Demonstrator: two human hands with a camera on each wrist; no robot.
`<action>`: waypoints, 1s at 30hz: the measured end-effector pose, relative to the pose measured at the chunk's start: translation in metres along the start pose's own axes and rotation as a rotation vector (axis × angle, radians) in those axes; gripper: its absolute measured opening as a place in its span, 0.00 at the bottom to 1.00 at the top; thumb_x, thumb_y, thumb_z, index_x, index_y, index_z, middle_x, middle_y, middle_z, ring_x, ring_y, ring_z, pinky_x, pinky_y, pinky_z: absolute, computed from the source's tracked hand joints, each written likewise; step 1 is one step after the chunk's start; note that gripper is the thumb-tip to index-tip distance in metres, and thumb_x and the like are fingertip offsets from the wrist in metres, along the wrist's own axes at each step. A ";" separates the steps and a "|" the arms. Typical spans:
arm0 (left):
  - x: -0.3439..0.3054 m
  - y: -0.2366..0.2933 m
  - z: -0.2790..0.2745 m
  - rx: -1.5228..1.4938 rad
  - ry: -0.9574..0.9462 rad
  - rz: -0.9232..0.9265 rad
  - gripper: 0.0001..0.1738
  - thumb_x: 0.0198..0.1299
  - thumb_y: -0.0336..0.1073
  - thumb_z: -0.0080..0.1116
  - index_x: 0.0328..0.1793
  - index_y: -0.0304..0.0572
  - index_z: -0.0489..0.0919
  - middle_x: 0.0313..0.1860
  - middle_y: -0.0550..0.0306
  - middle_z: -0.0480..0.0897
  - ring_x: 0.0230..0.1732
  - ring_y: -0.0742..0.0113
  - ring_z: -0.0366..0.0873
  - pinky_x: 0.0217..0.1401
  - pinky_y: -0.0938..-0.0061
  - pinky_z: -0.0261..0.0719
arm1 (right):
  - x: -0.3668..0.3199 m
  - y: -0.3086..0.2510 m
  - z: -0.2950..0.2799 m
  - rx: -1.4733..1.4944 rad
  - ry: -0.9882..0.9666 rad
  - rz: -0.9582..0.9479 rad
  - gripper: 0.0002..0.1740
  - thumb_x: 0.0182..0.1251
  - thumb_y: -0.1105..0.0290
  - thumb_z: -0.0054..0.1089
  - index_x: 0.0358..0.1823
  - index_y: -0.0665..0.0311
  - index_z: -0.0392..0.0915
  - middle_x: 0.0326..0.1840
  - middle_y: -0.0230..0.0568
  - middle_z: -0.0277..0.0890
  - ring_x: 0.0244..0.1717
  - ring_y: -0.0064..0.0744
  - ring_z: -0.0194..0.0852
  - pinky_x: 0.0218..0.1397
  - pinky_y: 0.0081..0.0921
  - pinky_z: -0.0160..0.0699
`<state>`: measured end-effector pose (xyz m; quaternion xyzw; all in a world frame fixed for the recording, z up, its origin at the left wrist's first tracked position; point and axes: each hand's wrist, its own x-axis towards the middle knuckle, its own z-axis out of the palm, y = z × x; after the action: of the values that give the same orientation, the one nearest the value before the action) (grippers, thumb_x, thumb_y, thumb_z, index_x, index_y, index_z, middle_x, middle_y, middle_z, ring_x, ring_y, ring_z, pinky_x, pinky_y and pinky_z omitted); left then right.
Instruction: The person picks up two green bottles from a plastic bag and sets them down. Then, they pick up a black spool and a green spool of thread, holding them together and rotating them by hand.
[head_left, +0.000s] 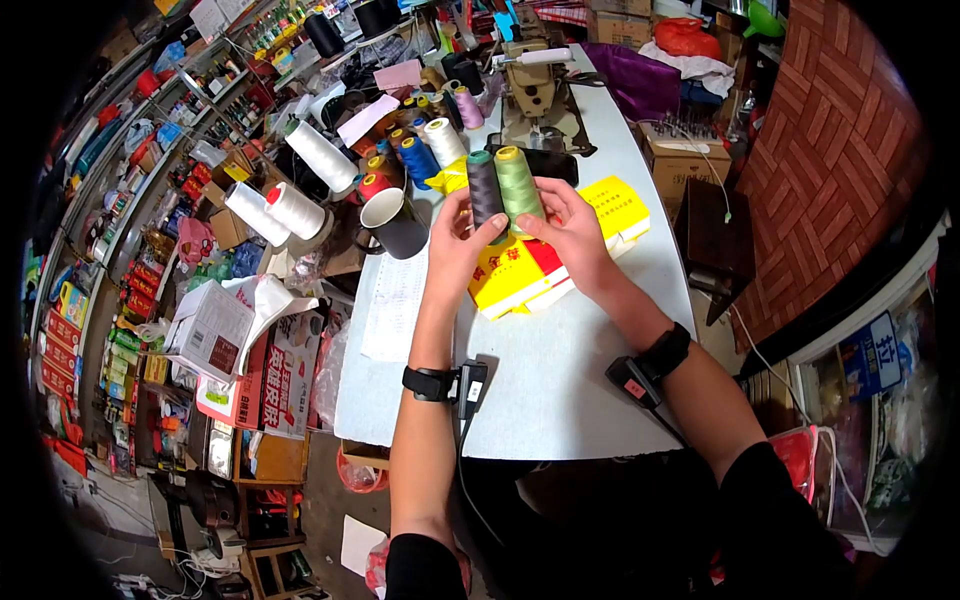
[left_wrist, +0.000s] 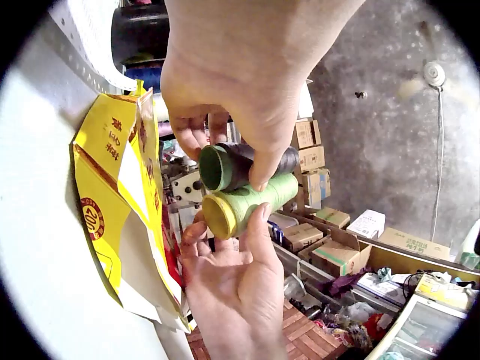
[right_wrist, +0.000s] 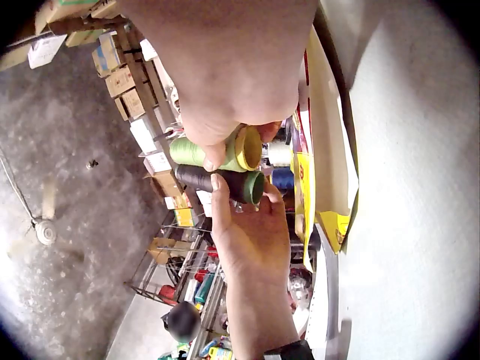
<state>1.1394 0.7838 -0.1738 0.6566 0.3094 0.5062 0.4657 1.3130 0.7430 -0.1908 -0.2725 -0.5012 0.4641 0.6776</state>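
My left hand (head_left: 456,240) grips a spool of dark grey thread (head_left: 485,190) with a green core, thumb in front and fingers behind. Beside it, my right hand (head_left: 575,240) holds a light green thread spool (head_left: 518,185) with a yellow core. The two spools stand side by side, close together, above a yellow and red cardboard box (head_left: 622,208). In the left wrist view the dark spool (left_wrist: 238,166) lies right along the green one (left_wrist: 259,199), both thumbs over them. The right wrist view shows the same pair, with the box (right_wrist: 330,225) next to the hands.
A black mug (head_left: 398,232) stands on the white table (head_left: 540,410) left of the hands, over a written sheet (head_left: 392,310). Several thread spools, including a blue one (head_left: 418,160) and a white one (head_left: 444,142), crowd behind it. A sewing machine (head_left: 535,85) sits at the far end.
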 end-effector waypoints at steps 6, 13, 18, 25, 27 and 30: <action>-0.001 0.002 0.003 -0.022 -0.002 -0.016 0.29 0.59 0.32 0.72 0.65 0.37 0.74 0.54 0.58 0.81 0.52 0.71 0.78 0.57 0.75 0.77 | -0.002 -0.002 0.001 0.027 0.008 0.016 0.29 0.69 0.77 0.66 0.68 0.70 0.65 0.57 0.44 0.79 0.56 0.26 0.78 0.61 0.24 0.77; 0.001 0.001 0.000 -0.046 0.069 0.048 0.27 0.60 0.31 0.72 0.63 0.37 0.73 0.53 0.59 0.80 0.51 0.73 0.77 0.53 0.78 0.76 | 0.001 0.005 0.000 0.074 0.043 -0.003 0.36 0.70 0.78 0.63 0.75 0.67 0.55 0.58 0.48 0.78 0.56 0.29 0.77 0.63 0.26 0.76; 0.007 -0.006 -0.012 0.089 0.295 0.112 0.26 0.59 0.34 0.72 0.61 0.36 0.74 0.50 0.58 0.81 0.50 0.71 0.77 0.53 0.74 0.76 | 0.001 0.009 0.000 0.068 0.062 -0.020 0.38 0.69 0.79 0.63 0.76 0.67 0.54 0.59 0.48 0.77 0.58 0.31 0.77 0.65 0.27 0.75; 0.011 -0.022 -0.035 0.359 0.534 0.123 0.26 0.55 0.33 0.72 0.59 0.33 0.76 0.47 0.50 0.84 0.46 0.63 0.81 0.55 0.69 0.78 | 0.001 0.010 -0.002 0.067 0.021 0.013 0.36 0.70 0.78 0.62 0.76 0.66 0.55 0.62 0.49 0.75 0.64 0.35 0.73 0.72 0.32 0.69; 0.010 -0.026 -0.038 0.394 0.540 0.106 0.26 0.55 0.33 0.73 0.58 0.33 0.77 0.47 0.50 0.84 0.47 0.63 0.81 0.56 0.69 0.78 | 0.001 0.010 -0.003 0.073 0.017 0.015 0.35 0.70 0.78 0.62 0.75 0.66 0.56 0.62 0.49 0.75 0.63 0.35 0.73 0.72 0.32 0.69; 0.010 -0.034 -0.040 0.355 0.513 -0.010 0.26 0.53 0.32 0.73 0.57 0.33 0.78 0.48 0.49 0.85 0.47 0.63 0.82 0.57 0.69 0.78 | 0.002 0.011 -0.001 0.064 0.034 0.001 0.34 0.70 0.78 0.62 0.74 0.67 0.57 0.58 0.49 0.77 0.58 0.31 0.78 0.65 0.27 0.76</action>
<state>1.1063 0.8177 -0.1990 0.5768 0.5037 0.5912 0.2531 1.3100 0.7495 -0.1996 -0.2587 -0.4742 0.4757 0.6942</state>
